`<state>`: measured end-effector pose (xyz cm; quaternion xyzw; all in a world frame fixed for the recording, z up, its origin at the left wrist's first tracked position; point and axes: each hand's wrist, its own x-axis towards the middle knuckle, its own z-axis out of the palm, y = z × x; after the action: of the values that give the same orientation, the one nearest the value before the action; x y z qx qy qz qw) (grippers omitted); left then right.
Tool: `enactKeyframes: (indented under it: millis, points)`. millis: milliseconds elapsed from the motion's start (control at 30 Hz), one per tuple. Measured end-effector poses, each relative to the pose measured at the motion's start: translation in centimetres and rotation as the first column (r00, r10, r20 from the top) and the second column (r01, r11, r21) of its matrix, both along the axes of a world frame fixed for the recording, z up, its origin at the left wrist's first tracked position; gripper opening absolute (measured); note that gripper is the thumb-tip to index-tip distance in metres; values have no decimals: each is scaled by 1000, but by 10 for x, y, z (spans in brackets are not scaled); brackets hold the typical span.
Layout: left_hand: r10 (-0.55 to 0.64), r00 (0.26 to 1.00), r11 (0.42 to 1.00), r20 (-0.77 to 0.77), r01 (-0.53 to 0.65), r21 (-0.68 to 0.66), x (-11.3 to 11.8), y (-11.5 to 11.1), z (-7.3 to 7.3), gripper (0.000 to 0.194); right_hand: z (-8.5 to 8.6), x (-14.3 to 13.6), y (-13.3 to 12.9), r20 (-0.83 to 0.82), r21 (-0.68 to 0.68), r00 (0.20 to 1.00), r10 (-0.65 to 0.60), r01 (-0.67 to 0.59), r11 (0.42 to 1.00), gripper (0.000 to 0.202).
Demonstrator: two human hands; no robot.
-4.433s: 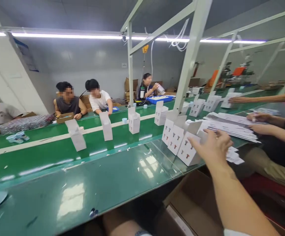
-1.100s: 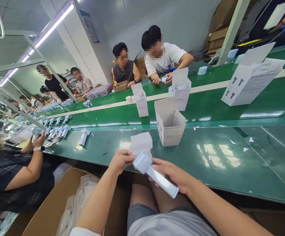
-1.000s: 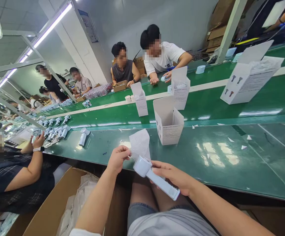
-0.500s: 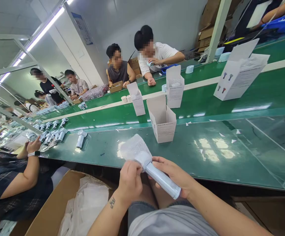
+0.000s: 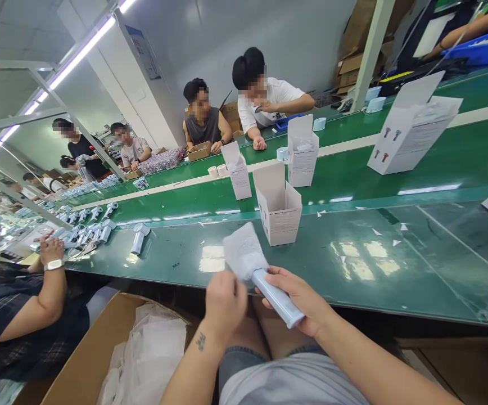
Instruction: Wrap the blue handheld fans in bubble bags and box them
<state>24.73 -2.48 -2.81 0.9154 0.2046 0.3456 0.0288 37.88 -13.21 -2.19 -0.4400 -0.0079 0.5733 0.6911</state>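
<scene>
My right hand (image 5: 297, 301) is wrapped round the light blue handle (image 5: 275, 298) of a small device, tilted down to the right. A white translucent foam bag (image 5: 244, 252) covers the device's head, above the table edge. Just left of it is my left hand (image 5: 226, 298), its fingers curled in and slightly blurred; whether they hold anything is hidden. An open white box (image 5: 281, 222) stands on the green table right behind the wrapped head, its lid flap up.
More white boxes (image 5: 303, 160) stand on the green belt (image 5: 349, 152). Blue devices (image 5: 140, 239) lie at the left, near a seated co-worker (image 5: 28, 304). A carton (image 5: 84, 351) of foam bags is at lower left. Other people sit across the belt.
The foam bag now covers the device's head down to the handle. My left hand has come away from the bag, and the device has shifted slightly up.
</scene>
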Motion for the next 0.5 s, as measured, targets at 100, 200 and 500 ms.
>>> enactKeyframes:
  millis: [100, 200, 500]
  points:
    - [-155, 986, 965, 65, 165, -201, 0, -16, 5, 16, 7, 0, 4, -32, -34, 999, 6, -7, 999, 22]
    - [-24, 989, 817, 147, 105, -568, 3, -16, 19, 11, 18, 1, 10, -152, -110, 987, 49, -66, 992, 13]
    - [140, 938, 284, 317, 269, -920, 30, 7, 74, 15, 65, 31, 39, -98, -279, 960, 262, -279, 919, 8]
